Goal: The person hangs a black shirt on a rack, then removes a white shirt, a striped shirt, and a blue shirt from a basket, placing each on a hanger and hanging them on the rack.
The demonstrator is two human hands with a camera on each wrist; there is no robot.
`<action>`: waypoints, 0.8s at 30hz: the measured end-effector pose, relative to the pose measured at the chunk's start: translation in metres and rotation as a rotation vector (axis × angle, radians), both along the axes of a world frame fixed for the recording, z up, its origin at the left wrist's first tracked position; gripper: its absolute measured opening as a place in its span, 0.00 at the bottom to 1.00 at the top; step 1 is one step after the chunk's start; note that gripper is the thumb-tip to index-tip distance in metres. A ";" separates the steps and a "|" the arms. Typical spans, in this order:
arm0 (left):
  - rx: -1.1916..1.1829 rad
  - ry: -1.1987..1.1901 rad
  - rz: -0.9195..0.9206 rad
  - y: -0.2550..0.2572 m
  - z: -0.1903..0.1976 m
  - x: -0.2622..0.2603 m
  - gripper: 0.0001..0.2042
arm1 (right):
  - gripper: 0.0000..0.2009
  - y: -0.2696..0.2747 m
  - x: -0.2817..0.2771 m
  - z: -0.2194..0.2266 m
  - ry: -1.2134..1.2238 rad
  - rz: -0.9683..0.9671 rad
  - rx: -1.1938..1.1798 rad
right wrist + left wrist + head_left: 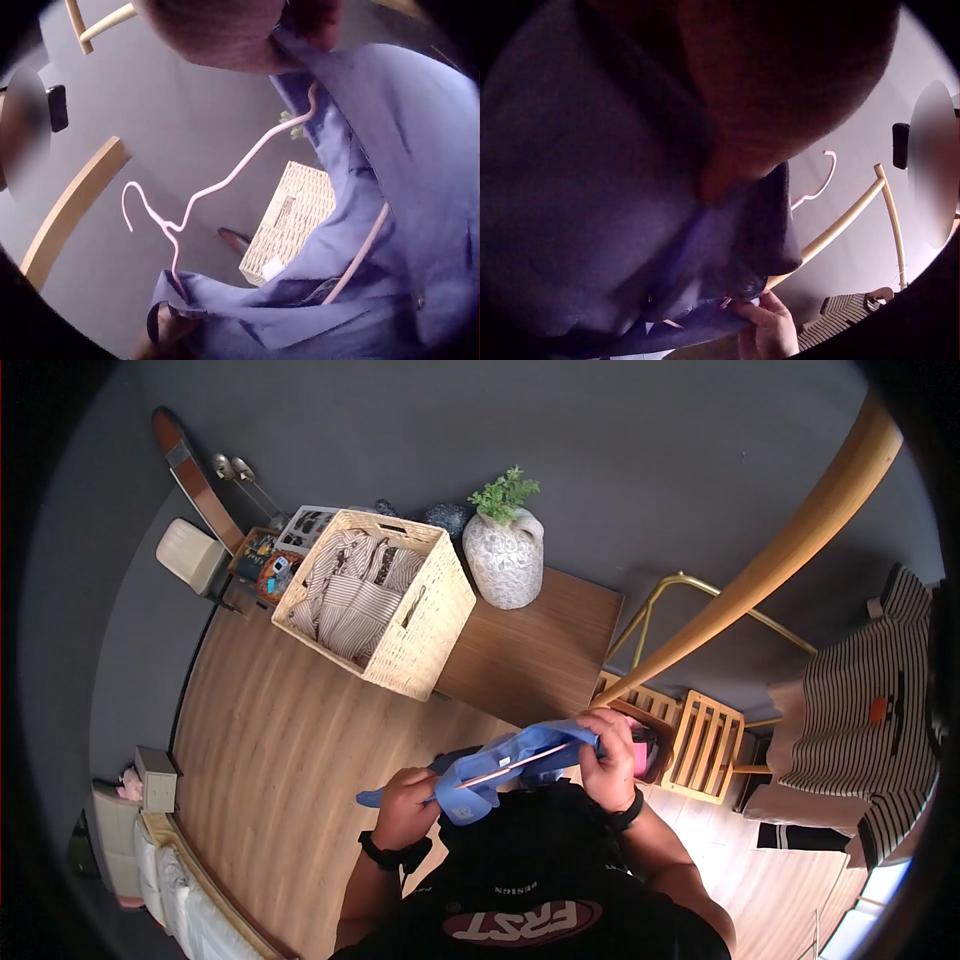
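Observation:
A blue shirt (470,775) with a collar-like band and a small white label is stretched between both hands in front of the chest. My left hand (405,810) grips one side of it, and my right hand (608,765) pinches the opposite side. A thin pink hanger (232,176) runs into the shirt's opening, its arm ends hidden by the cloth. Its hook stands free above the fabric in the right wrist view. Close to the camera in the left wrist view, blue cloth (592,187) fills much of the frame; a button shows near the right hand (769,326).
A wicker basket (425,640) of striped clothes stands on a brown cabinet (540,645) beside a patterned vase (505,565) with a green plant. A wooden pole (770,565) slants in at right. Striped garments (860,710) hang farther right, near a slatted wooden stool (705,745).

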State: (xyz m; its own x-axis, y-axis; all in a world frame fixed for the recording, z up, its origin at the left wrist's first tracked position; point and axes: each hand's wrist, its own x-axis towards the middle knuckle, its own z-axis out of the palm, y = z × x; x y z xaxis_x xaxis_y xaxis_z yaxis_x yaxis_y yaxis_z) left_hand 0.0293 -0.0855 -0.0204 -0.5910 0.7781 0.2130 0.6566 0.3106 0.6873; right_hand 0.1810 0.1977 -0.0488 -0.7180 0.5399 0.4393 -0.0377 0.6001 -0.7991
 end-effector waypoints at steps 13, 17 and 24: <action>0.188 -0.064 0.175 -0.014 -0.016 -0.010 0.08 | 0.27 0.031 0.005 -0.004 -0.096 0.015 0.045; 0.130 -0.044 0.181 -0.016 -0.010 -0.013 0.09 | 0.21 0.036 0.011 -0.018 -0.192 0.204 0.031; 0.069 0.001 0.081 -0.003 0.008 -0.019 0.06 | 0.14 0.038 0.015 0.004 -0.228 0.400 0.046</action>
